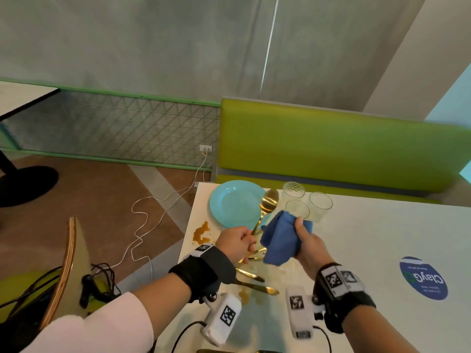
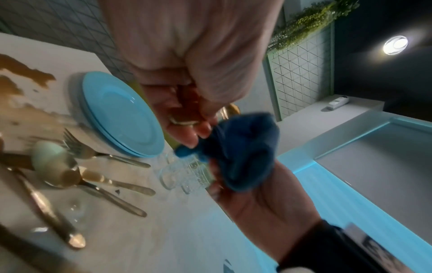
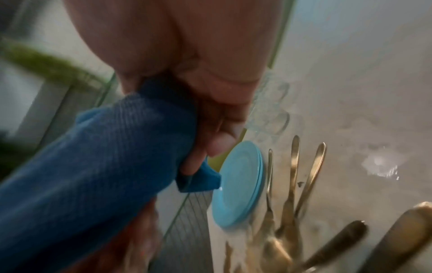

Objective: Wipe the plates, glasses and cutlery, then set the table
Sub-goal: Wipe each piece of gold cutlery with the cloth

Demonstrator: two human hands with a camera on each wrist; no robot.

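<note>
My left hand (image 1: 242, 241) grips the handle of a gold spoon (image 1: 268, 201), holding it upright above the table with the bowl over the plates. My right hand (image 1: 304, 240) clutches a bunched blue cloth (image 1: 281, 236) right beside the spoon's handle; the cloth (image 2: 243, 151) touches my left fingertips. Stacked turquoise plates (image 1: 235, 203) lie at the table's far left corner. Three clear textured glasses (image 1: 297, 200) stand just right of the plates. More gold cutlery (image 1: 251, 276) lies on the table under my hands, seen as forks and spoons (image 2: 93, 173) in the left wrist view.
Brown spill stains (image 1: 201, 231) mark the white table (image 1: 382, 238) near its left edge and by my left wrist. A blue round sticker (image 1: 423, 277) is at right. A green bench (image 1: 331, 143) backs the table. A wooden chair back (image 1: 63, 271) and cables are at left.
</note>
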